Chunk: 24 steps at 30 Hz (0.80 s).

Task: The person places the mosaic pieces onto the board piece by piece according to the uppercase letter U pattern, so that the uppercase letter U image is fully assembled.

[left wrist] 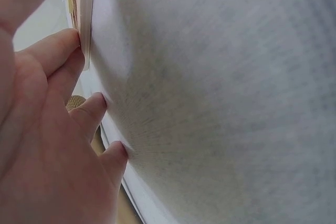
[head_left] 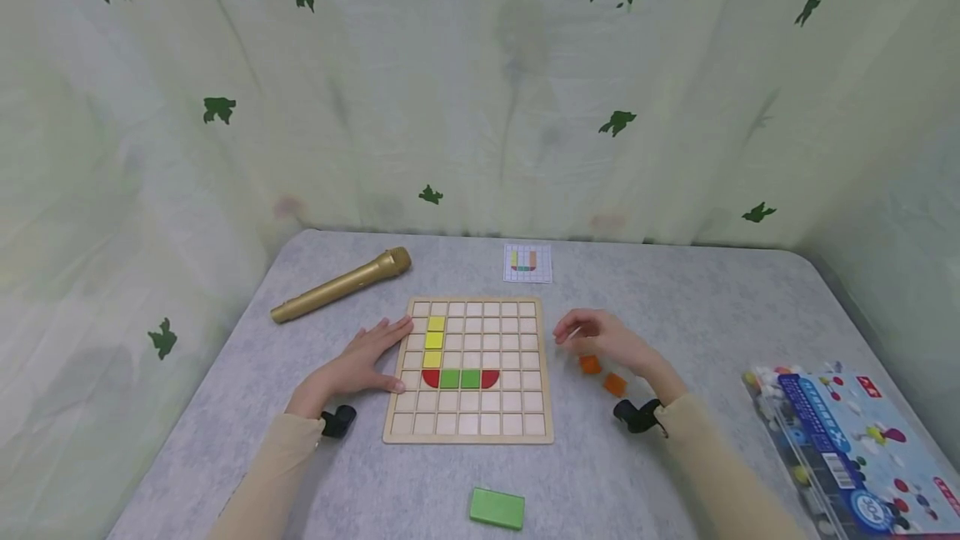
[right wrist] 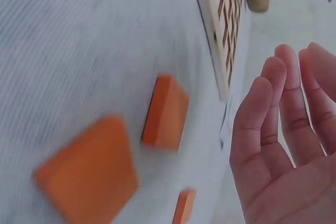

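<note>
A square wooden grid board [head_left: 468,439] lies on the table. On it a column of yellow squares [head_left: 433,340] rises above a row of green squares [head_left: 460,378], with a rounded red piece [head_left: 431,378] at one end and another red piece [head_left: 490,378] at the other. My left hand [head_left: 358,362] rests with spread fingers against the board's left edge. To the right of the board hovers my right hand [head_left: 607,338], fingers loosely bent, nothing visible in it. Near it lie orange blocks [head_left: 615,384]; the right wrist view shows a third orange block [right wrist: 185,206], apart from the fingers.
Behind the board lies a small pattern card [head_left: 528,277]. A gold microphone [head_left: 341,284] is at the back left. A green block-like item [head_left: 497,508] sits at the front, and a blue-and-white box [head_left: 862,440] with coloured balls stands at the right edge.
</note>
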{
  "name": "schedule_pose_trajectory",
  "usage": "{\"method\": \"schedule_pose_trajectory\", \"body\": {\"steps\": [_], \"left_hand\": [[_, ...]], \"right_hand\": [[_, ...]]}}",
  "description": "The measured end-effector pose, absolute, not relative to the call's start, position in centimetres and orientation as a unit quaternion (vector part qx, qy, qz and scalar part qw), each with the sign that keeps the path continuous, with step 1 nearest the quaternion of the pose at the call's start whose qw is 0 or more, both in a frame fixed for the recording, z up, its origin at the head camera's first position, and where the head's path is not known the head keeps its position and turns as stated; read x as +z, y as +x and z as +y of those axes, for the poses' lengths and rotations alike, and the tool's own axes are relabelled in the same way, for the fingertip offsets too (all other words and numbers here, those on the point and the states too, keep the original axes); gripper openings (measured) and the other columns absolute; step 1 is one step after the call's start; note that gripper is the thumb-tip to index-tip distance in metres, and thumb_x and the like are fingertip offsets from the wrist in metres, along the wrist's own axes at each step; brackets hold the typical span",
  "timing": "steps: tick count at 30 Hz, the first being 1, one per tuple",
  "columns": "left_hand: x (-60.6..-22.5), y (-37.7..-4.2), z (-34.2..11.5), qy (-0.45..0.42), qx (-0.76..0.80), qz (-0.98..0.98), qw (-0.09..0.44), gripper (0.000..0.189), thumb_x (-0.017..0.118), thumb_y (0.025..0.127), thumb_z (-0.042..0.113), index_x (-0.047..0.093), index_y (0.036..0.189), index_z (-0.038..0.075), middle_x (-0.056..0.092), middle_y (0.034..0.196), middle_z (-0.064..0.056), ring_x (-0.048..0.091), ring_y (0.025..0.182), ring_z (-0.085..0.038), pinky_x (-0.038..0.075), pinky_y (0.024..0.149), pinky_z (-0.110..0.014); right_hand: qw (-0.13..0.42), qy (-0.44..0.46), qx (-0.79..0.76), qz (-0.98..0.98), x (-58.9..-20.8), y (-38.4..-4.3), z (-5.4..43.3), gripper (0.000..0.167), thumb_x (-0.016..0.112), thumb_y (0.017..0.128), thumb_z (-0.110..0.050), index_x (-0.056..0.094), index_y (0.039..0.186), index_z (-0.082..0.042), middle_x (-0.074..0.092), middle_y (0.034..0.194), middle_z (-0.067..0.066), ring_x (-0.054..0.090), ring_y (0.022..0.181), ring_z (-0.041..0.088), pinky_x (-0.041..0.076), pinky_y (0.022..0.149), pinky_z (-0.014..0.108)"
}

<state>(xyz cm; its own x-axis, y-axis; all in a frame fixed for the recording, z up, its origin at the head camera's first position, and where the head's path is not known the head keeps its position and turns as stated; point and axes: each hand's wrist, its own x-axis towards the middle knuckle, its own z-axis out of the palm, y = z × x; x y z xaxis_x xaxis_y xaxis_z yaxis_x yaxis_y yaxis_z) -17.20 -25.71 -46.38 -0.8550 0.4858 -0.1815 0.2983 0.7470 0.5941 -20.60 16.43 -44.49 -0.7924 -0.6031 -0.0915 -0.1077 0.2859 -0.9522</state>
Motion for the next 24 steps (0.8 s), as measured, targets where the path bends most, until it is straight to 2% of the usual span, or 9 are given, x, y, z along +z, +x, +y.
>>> {"method": "schedule_pose_trajectory", "body": {"steps": [6,12,24], "left_hand": [[-46.3,-17.2,-25.7,0.211,0.283,0.921,0.166,0.103,0.078,0.075,0.043,0.022,0.152,0.004,0.017,0.157,-0.015,0.003,0.142,-0.041,-0.002,0.11,-0.06],[-46.3,-17.2,-25.6,0.213,0.277,0.922,0.165,0.103,0.077,0.076,0.044,0.022,0.152,0.004,0.017,0.157,-0.015,0.004,0.142,-0.042,-0.001,0.11,-0.061],[-46.4,-17.2,-25.7,0.214,0.277,0.923,0.163,0.103,0.077,0.075,0.045,0.023,0.152,0.003,0.017,0.157,-0.015,0.004,0.142,-0.042,-0.001,0.11,-0.061]], "right_hand": [[0.218,-0.2,-0.568,0.768,-45.0,-20.6,19.1,0.024,0.063,0.092,-0.01,0.061,0.111,0.004,0.062,0.111,0.021,0.057,0.101,0.042,0.053,0.081,0.04],[0.213,-0.184,-0.555,0.783,-45.6,-20.4,20.4,0.023,0.063,0.091,-0.008,0.061,0.111,0.004,0.063,0.112,0.018,0.06,0.102,0.034,0.052,0.081,0.038],[0.22,-0.171,-0.503,0.818,-46.3,-20.1,20.4,0.019,0.062,0.088,0.003,0.064,0.106,0.003,0.065,0.104,0.014,0.06,0.085,0.025,0.053,0.073,0.031]]}}
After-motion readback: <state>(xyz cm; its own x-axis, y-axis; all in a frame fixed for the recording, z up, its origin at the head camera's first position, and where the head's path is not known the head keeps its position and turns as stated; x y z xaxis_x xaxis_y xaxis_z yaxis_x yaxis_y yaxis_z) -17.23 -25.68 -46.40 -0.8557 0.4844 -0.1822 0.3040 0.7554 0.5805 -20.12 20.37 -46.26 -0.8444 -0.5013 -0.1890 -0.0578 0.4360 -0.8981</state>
